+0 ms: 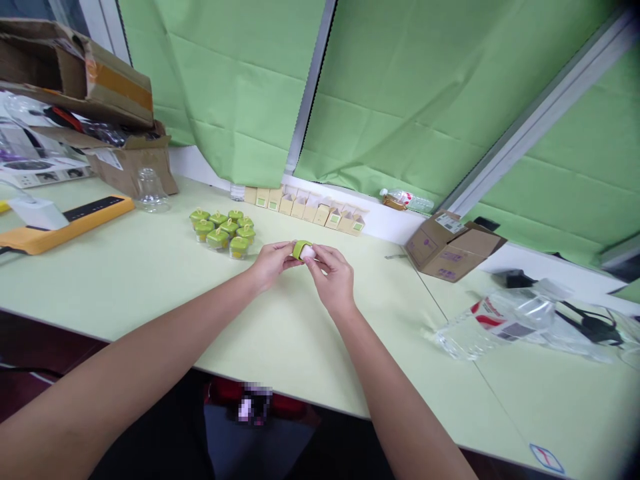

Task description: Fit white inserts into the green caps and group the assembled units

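Note:
Above the middle of the table, my left hand [273, 265] pinches a small green lid [301, 249]. The fingers of my right hand [334, 275] are closed on a small whitish piece [307, 253] set against that lid. Its exact kind is too small to tell. Both hands meet at these parts, and the fingers partly cover them. Just left of my left hand stands a cluster of small clear containers [218, 238] with green lids and loops on top.
Small cardboard boxes [300, 203] line the back wall. At left are an orange power strip [95, 212], a clear jar [149, 190] and stacked cartons [125, 87]. At right, a brown carton [450, 247] and a large clear bottle [495, 320] lie on the table.

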A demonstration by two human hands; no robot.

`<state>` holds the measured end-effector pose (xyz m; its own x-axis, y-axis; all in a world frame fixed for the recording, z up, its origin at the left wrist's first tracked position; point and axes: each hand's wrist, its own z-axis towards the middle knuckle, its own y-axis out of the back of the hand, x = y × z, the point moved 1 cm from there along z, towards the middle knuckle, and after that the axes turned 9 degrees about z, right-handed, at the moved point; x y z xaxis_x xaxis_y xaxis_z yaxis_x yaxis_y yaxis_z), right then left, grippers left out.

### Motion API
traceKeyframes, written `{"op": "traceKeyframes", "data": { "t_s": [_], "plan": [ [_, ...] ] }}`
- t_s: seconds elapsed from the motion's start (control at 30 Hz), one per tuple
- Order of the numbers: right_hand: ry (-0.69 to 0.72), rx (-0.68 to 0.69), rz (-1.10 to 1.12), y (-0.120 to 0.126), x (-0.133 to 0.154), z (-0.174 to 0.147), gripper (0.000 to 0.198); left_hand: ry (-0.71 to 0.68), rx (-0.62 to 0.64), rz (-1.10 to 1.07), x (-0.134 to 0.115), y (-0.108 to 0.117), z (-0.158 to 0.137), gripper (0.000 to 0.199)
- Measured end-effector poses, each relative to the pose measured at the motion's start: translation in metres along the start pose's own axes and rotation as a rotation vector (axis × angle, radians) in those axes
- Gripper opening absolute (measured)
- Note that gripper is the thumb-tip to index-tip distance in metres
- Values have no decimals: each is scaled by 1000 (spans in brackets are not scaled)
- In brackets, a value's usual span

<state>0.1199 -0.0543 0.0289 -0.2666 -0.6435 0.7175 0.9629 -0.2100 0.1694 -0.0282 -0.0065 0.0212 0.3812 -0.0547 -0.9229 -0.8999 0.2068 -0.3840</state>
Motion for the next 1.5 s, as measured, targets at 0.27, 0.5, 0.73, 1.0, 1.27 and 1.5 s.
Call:
{"op": "traceKeyframes", "data": {
  "t_s": [0.27, 0.5, 0.73, 1.0, 1.27, 1.5],
  "plan": [
    [201, 104, -187, 1, 11, 1, 31, 40, 29, -29, -1, -2, -2, 23],
    [232, 122, -253, 4, 7, 4, 29, 40, 44, -7, 6, -1, -1, 26],
    [213, 140, -280, 4, 8, 5, 28, 22, 26, -24, 7, -3, 0, 24],
    [262, 89, -408, 0, -3, -1, 28, 58, 36, -24, 7, -1, 1, 23],
    [78, 18, -184, -5, -4, -3, 38, -10, 26, 69, 2, 2, 3, 28],
    [-481, 99, 364, 6, -7, 9, 51, -149, 68, 320, 2, 5, 7, 33]
  ]
}}
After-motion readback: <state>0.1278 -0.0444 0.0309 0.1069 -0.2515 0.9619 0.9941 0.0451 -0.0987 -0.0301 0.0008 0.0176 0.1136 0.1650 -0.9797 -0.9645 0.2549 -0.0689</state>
